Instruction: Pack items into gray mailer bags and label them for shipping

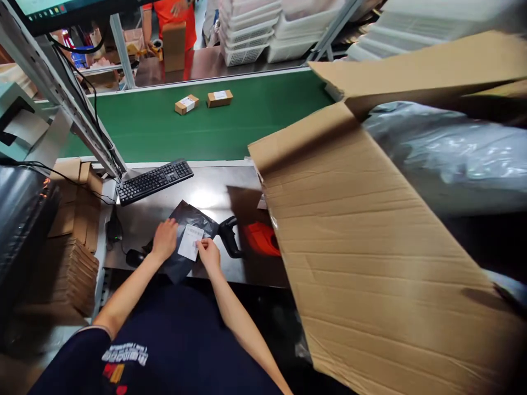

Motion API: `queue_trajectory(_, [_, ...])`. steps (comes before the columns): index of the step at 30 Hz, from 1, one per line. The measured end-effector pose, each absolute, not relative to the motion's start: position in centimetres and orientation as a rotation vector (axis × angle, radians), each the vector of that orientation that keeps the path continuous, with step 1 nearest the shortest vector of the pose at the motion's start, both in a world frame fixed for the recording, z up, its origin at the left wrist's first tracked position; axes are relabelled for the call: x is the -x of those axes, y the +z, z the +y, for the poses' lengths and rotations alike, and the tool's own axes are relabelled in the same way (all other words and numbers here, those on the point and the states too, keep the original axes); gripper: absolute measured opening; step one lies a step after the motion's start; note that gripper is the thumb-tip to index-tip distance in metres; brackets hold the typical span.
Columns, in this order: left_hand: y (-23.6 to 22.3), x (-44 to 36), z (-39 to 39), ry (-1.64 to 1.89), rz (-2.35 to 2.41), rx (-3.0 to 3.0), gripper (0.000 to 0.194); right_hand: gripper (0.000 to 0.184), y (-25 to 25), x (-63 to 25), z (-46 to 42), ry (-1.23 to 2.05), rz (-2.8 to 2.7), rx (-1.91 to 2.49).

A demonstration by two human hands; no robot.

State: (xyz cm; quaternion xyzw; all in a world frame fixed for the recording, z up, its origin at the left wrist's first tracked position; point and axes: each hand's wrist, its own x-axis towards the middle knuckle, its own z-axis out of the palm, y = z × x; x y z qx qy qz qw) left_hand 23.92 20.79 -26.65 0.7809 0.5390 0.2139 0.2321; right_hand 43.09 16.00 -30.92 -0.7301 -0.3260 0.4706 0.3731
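Observation:
A black plastic mailing bag (187,210) lies on the metal bench in front of me, with a white printed label (189,248) on its upper face. My left hand (165,240) rests on the bag left of the label, its fingers laid over the plastic. At the label's right edge, my right hand (209,255) has thumb and fingertips pinched on the paper. A black handheld scanner (231,237) lies just right of the bag. Left of my left hand is a black computer mouse (134,258).
A keyboard (155,181) sits behind the bag. Beyond runs a green conveyor belt (263,112) carrying two small cartons (219,99). A large open cardboard box (370,247) blocks the right, near an orange object (262,238). Flattened cartons (78,269) stand left. A person in orange (173,27) is across the belt.

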Motion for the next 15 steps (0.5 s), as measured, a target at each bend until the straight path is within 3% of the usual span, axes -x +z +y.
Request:
queue_trajectory(4, [-28.4,-28.7,21.1,0.344,1.058,-2.4,0.054,0.027,-31.2,-44.2,14.7,1.032,-1.13,2.138])
queue_trajectory(11, [-31.0,-30.0,21.3,-0.16,1.014,-2.686,0.086,0.045,-33.5,-44.9,11.1,1.062,-0.818,2.013])
queue_trajectory(15, [-32.0,-29.9,20.7,-0.248,0.9,-2.709,0.087,0.046,-34.1,-43.6,11.0,1.042,-0.664,1.926])
